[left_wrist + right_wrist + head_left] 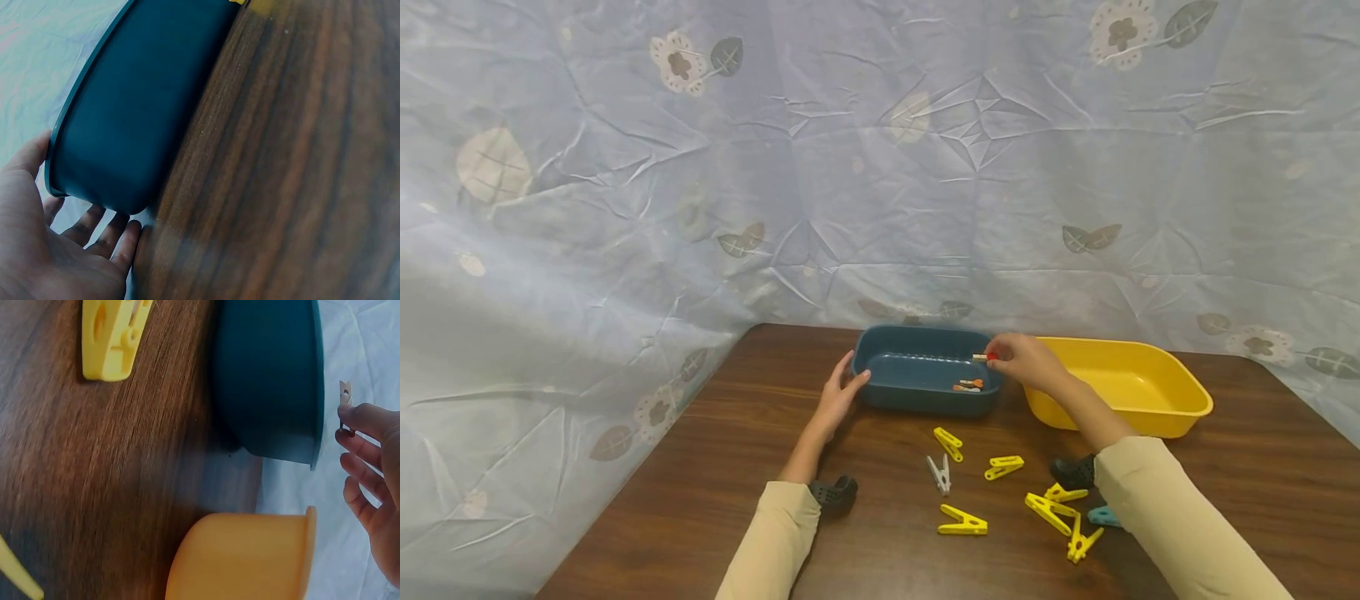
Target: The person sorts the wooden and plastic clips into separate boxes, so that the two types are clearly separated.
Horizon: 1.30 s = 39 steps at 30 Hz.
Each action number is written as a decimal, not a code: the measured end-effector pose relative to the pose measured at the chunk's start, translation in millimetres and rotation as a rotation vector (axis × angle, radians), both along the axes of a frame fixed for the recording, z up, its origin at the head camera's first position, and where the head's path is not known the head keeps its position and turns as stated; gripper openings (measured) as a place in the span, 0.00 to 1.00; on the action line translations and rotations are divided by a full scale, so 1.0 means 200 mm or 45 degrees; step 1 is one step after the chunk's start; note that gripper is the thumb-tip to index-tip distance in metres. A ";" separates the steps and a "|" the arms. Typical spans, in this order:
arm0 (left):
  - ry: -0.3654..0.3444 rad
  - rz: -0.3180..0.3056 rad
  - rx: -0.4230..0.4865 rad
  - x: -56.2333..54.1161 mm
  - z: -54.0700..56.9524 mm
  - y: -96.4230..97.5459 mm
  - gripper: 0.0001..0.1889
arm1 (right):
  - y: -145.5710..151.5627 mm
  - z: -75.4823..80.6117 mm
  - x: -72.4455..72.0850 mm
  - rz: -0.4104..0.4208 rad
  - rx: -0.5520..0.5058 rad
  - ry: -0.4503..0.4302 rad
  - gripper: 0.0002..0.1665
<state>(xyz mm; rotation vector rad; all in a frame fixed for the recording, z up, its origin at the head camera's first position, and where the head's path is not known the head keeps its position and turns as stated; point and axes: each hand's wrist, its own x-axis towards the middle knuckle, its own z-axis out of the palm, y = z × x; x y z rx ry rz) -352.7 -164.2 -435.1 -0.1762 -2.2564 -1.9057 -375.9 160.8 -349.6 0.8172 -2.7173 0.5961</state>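
My left hand point(837, 398) holds the left end of the blue bin point(925, 402), its thumb at the rim and its fingers against the outer end wall point(100, 209). Between thumb and index finger, my right hand point(1028, 360) pinches a small wooden clothespin point(980, 357) with a red piece on it. In the right wrist view this clothespin point(345, 394) is held just beyond the bin's rim, its upper end pointing away from the fingertips. Inside the blue bin, near its right end, lie small clothespins point(972, 384) with orange pieces.
A yellow bin point(1187, 412) stands right of the blue one, under my right forearm. On the brown table point(700, 500) in front lie several yellow clothespins point(962, 522), a grey clothespin point(940, 475) and a teal one point(1102, 517), partly behind the right sleeve. A patterned cloth point(880, 167) hangs behind.
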 end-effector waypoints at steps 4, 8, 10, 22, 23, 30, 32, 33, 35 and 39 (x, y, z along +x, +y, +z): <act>-0.001 0.005 0.004 0.00 0.00 0.01 0.35 | -0.02 -0.02 -0.03 -0.025 0.003 0.027 0.08; -0.002 -0.007 0.004 0.01 0.00 0.01 0.35 | -0.04 -0.03 -0.05 -0.039 -0.008 0.058 0.08; 0.001 -0.015 0.005 0.01 0.01 0.01 0.35 | -0.05 -0.04 -0.06 -0.053 -0.019 0.068 0.08; 0.002 -0.006 0.013 0.01 0.01 0.02 0.35 | -0.09 -0.08 -0.11 -0.184 -0.021 0.066 0.09; -0.002 -0.007 0.016 0.01 0.01 0.02 0.35 | -0.09 -0.09 -0.11 -0.194 -0.023 0.067 0.09; -0.022 -0.063 0.049 0.06 0.07 0.01 0.35 | -0.10 -0.13 -0.13 -0.249 -0.049 0.066 0.09; -0.017 -0.073 0.043 0.09 0.11 0.02 0.34 | -0.11 -0.14 -0.13 -0.266 -0.058 0.072 0.09; -0.016 -0.075 0.037 0.11 0.12 0.02 0.34 | -0.11 -0.14 -0.14 -0.276 -0.061 0.076 0.09; -0.007 -0.072 0.022 0.14 0.15 0.02 0.33 | -0.11 -0.15 -0.14 -0.295 -0.064 0.085 0.10; 0.004 -0.069 0.025 0.15 0.16 0.02 0.33 | -0.11 -0.16 -0.14 -0.306 -0.061 0.083 0.10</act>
